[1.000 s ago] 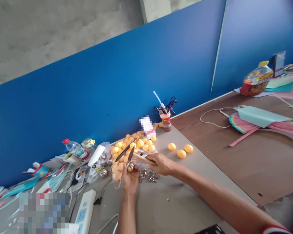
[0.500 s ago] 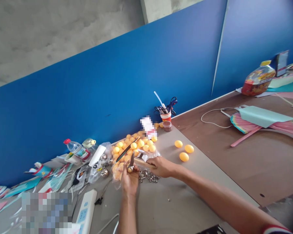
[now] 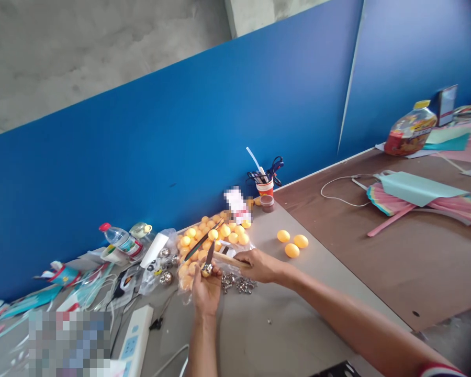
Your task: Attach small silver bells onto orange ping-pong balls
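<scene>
My right hand [image 3: 255,264] is closed around the wooden handle of a hammer [image 3: 231,259], whose narrow dark head points down toward my left hand. Cupped in my left hand [image 3: 207,290] is a small ball [image 3: 206,269] with shiny metal bits on it. The hammer head's lower end is at the ball; I cannot tell whether they touch. Right beside my fingers lies a pile of small metal studs [image 3: 239,283]. Behind my hands is a clear plastic bag of orange balls [image 3: 188,241], with a long dark strip [image 3: 198,247] on top.
Three loose orange balls [image 3: 292,250] lie to the right. A power strip [image 3: 135,340], bottles [image 3: 121,241] and silvery studded balls [image 3: 165,278] are at left. Behind stand a cup of tools [image 3: 264,187] and a round jar [image 3: 267,203], along a blue partition [image 3: 160,146].
The view has shifted slightly, moving the scene a little left. The hammer head is tilted slightly differently over the ball; both hands keep their hold.
</scene>
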`<state>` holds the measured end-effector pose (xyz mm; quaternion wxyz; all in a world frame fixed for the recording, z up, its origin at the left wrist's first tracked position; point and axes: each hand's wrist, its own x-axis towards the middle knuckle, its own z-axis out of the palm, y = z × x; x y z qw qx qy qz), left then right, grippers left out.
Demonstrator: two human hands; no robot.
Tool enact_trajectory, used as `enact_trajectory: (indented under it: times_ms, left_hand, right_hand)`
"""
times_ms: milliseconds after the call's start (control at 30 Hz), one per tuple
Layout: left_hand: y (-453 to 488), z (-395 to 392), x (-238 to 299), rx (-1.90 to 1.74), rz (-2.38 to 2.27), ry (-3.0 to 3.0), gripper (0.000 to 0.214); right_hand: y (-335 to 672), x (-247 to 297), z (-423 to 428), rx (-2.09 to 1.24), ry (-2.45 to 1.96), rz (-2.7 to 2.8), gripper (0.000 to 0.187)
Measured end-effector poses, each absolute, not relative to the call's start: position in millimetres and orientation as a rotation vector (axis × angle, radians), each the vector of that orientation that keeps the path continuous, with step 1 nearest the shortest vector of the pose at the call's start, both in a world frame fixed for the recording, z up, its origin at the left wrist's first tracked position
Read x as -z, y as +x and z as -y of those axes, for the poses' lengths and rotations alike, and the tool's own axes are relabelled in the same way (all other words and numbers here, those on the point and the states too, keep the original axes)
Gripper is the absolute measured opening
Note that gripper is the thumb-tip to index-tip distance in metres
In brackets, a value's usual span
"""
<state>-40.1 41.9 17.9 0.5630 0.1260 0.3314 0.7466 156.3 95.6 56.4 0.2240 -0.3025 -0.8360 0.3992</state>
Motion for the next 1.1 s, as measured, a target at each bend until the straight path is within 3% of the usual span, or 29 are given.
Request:
enact_trajectory:
  times_ms: [333, 500, 733, 1100]
  left_hand:
    - [-38, -38, -26, -1.76, -0.771, 0.254, 0.033]
    - [-36, -37, -30, -1.778, -0.746, 0.294, 0.026]
    - [-37, -39, -27, -1.762, -0.726, 0.277, 0.016]
    - [-36, -37, -23, -1.747, -0.706, 0.407, 0.02]
  right_hand:
    - [157, -52, -104, -0.951, -0.933, 2.231, 0.008]
    - [156, -48, -107, -0.741, -1.117, 2.245, 0.005]
    - [155, -34, -115, -0.627, -1.371, 2.103, 0.032]
    - [153, -24, -114, -0.596, -1.508, 2.231, 0.037]
